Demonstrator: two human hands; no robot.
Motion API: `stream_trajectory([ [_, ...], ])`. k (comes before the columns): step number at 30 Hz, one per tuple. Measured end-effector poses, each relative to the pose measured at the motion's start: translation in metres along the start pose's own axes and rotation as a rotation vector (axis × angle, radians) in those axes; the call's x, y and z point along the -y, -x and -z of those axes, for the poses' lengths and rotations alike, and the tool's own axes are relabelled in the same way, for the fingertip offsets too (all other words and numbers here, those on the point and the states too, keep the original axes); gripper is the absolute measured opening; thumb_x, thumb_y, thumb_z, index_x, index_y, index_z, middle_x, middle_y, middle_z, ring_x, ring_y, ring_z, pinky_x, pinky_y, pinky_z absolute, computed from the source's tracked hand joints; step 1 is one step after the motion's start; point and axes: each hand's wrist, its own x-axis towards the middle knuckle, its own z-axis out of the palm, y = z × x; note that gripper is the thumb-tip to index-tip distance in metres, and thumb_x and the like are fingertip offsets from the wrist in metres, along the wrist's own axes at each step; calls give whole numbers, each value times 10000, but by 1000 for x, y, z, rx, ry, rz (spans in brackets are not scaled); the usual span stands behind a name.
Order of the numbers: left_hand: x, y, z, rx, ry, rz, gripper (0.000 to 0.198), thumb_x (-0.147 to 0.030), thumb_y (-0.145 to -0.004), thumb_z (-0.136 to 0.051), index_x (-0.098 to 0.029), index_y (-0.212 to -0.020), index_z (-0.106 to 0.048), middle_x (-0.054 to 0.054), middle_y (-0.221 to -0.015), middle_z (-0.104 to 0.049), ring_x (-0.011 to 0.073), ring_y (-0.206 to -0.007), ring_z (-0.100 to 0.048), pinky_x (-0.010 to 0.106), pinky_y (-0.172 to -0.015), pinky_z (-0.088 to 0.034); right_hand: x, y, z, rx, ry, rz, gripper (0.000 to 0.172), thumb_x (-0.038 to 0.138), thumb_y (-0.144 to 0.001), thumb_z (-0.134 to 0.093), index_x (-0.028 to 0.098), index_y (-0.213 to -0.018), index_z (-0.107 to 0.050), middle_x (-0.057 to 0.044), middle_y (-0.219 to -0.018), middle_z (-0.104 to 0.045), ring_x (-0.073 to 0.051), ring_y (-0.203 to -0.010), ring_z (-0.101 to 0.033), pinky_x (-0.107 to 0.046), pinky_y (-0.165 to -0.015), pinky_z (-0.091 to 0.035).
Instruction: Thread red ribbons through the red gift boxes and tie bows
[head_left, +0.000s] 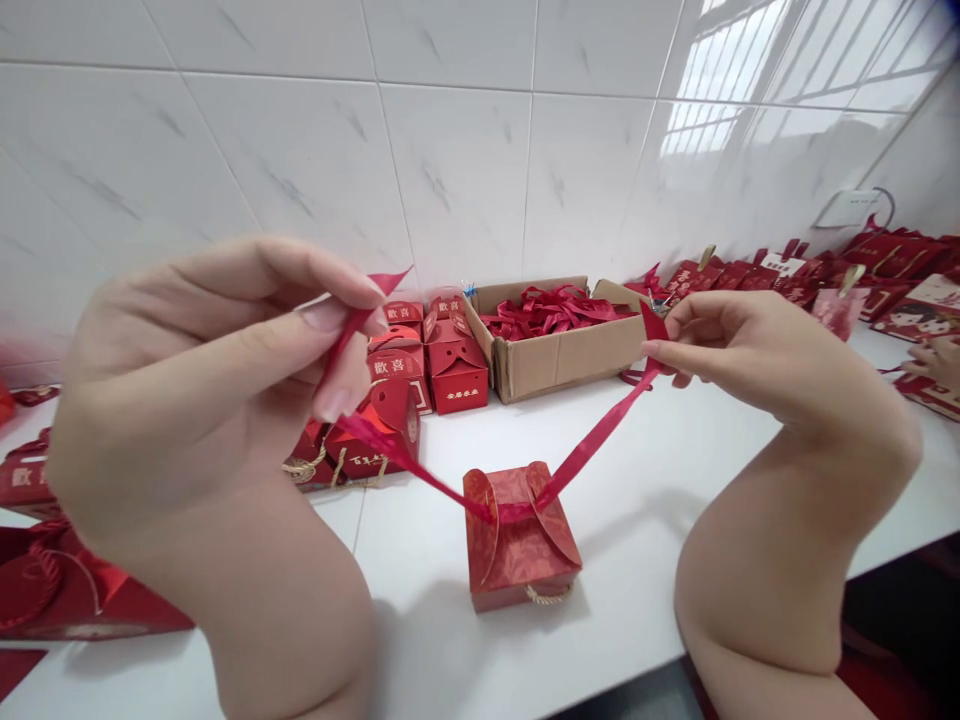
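Note:
A small red patterned gift box (517,550) sits on the white table, with a bit of gold cord at its front lower edge. A red ribbon (596,440) passes through the two curved flaps at its top and rises to both sides in a V. My left hand (225,350) pinches one end between thumb and fingers, with the tip sticking out above. On the other side my right hand (727,345) pinches the opposite end between thumb and forefinger. Both hands are raised above the box, apart from it.
Behind stands an open cardboard box (577,358) full of red ribbons (555,312). Several red gift boxes (457,375) are stacked left of it, and a larger red box (97,590) lies front left. More red packages line the right, near another person's hand (937,360).

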Motion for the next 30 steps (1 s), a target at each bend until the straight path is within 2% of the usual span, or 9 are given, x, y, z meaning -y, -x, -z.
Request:
stream_trajectory([
  [5, -2, 4, -2, -117, -24, 12, 130, -88, -667, -672, -214, -664, -702, 28, -595, -623, 74, -348, -389, 244, -257, -221, 21, 8, 0, -140, -37, -7, 235, 253, -742, -713, 199, -577, -555, 14, -457, -538, -79, -394, -451, -230, -350, -283],
  [10, -2, -3, -9, -135, 55, -29, 229, 19, -625, -599, -187, -661, -690, 5, -595, -607, 72, -358, -422, 246, -271, -216, 41, 13, -11, -287, -296, 116, 115, 250, -744, -720, 184, -692, -642, -10, -558, -626, -94, -478, -556, -203, -359, -357],
  [14, 1, -9, -19, -175, 202, -201, 287, 70, -647, -545, -175, -696, -685, -12, -613, -612, 82, -398, -478, 246, -302, -233, 50, 12, -25, -427, -501, 186, 82, 225, -743, -722, 196, -704, -656, -5, -635, -659, -107, -550, -603, -214, -442, -453],
  [16, 5, -9, -26, -201, 201, -236, 257, 34, -708, -574, -198, -732, -683, -20, -659, -651, 91, -474, -538, 245, -356, -350, 52, 8, -32, -429, -569, 206, 81, 239, -736, -729, 197, -708, -666, 3, -627, -660, -112, -541, -606, -226, -447, -467],
  [18, 10, -8, -32, -232, 148, -205, 219, -26, -758, -607, -230, -737, -684, -29, -714, -687, 101, -556, -598, 265, -471, -485, 51, 4, -38, -401, -638, 226, 80, 255, -723, -741, 210, -724, -675, 10, -633, -670, -121, -542, -619, -236, -449, -488],
  [20, 15, -6, -39, -288, 76, -223, 212, -53, -771, -629, -250, -732, -697, -32, -736, -706, 114, -644, -651, 281, -591, -562, 51, 0, -45, -371, -699, 233, 72, 272, -718, -743, 235, -748, -689, 9, -672, -690, -136, -571, -641, -253, -471, -523],
  [23, 18, -3, -48, -377, -68, -335, 217, -66, -771, -652, -270, -789, -722, -29, -768, -721, 128, -747, -684, 289, -716, -595, 51, -4, -53, -376, -744, 249, 55, 278, -728, -732, 252, -769, -708, 6, -728, -713, -151, -629, -672, -276, -539, -577],
  [25, 16, -1, -51, -387, -162, -374, 218, -87, -791, -642, -281, -846, -725, -25, -827, -727, 132, -782, -687, 295, -759, -597, 53, -5, -57, -384, -764, 265, 39, 267, -734, -726, 244, -765, -718, 7, -729, -717, -152, -642, -681, -279, -577, -594],
  [30, 10, 6, -50, -275, -232, -370, 277, -101, -793, -640, -304, -969, -704, -16, -931, -718, 139, -817, -680, 277, -726, -592, 55, -5, -58, -408, -807, 307, 38, 222, -733, -725, 254, -753, -727, 18, -723, -720, -136, -641, -681, -250, -580, -587],
])
